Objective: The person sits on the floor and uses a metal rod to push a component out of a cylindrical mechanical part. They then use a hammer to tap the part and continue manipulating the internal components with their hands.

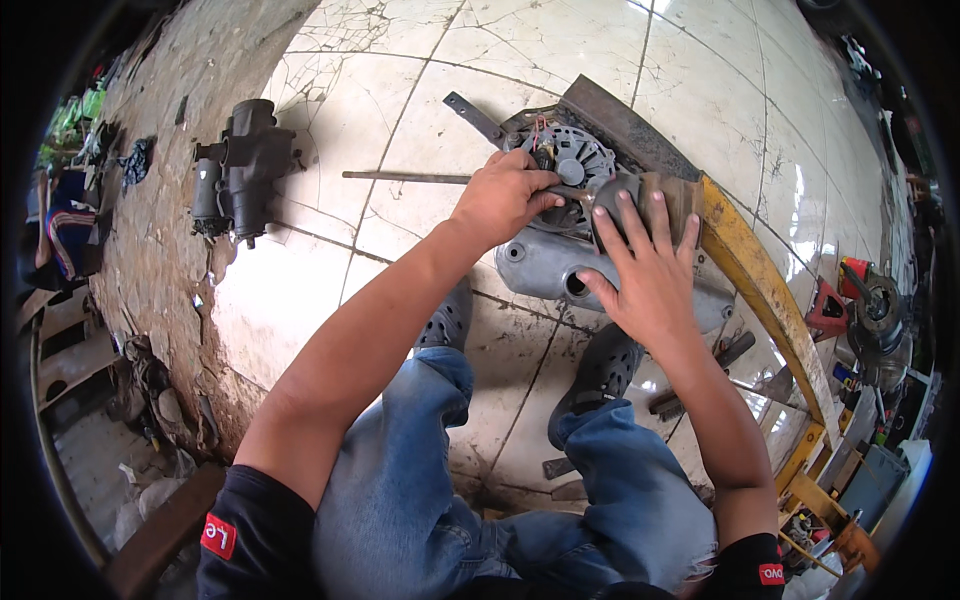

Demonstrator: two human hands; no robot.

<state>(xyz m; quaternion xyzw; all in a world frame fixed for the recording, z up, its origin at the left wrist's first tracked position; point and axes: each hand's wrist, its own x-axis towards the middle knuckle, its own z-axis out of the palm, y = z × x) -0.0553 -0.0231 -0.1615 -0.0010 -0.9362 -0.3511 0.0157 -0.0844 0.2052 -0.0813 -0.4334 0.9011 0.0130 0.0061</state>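
Note:
My left hand (508, 195) is closed around a long thin metal rod (405, 177). One end of the rod sticks out to the left, and the other reaches the lower edge of a grey vented alternator-like housing (590, 150) with red wires on top. My right hand (650, 275) lies with fingers spread on a dark rounded metal part (622, 205) beside that housing. Under its thumb is a smooth grey cast metal cover (535, 265) with round holes. What lies beneath my right palm is hidden.
A dark gearbox-like casting (245, 170) stands at the left on cracked tiles. A steel angle bar (630, 125) lies behind the housing. A yellow metal beam (765, 270) curves along the right, with tools and a red stand (827, 308) beyond it. My shoes are close in front.

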